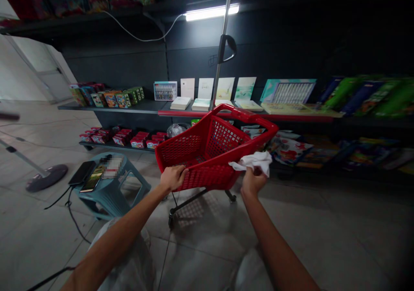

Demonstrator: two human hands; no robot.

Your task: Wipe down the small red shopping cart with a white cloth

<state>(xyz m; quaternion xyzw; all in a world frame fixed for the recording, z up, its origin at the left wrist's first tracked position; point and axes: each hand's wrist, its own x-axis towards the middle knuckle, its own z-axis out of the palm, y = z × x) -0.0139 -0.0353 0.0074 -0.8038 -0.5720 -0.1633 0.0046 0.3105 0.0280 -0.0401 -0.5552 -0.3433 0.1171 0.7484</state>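
Fingers of the left hand (pixel 176 175) curl over the near rim of a red plastic latticed shopping basket (pixel 223 140), gripping it firmly, while the right hand (pixel 254 183) closes narrowly around a bunched white cloth (pixel 252 161), its fingertips partly hidden by the fabric. The cloth lies at the basket's right rim and seems to touch the plastic, though the angle makes contact hard to confirm. A firm hold on the rim keeps the wheeled basket from rolling, and cloth gathered into the palm leaves no loose corner to snag in the lattice. Both forearms reach forward from the bottom of the view, slanting inward from either side, with the wrists slightly bent and the elbows out of sight. Left of the basket stands a teal plastic stool (pixel 113 200) bearing a black smartphone (pixel 82 173). Behind the basket runs a dark metal shelf (pixel 129 107) lined with colourful boxes (pixel 111 99).
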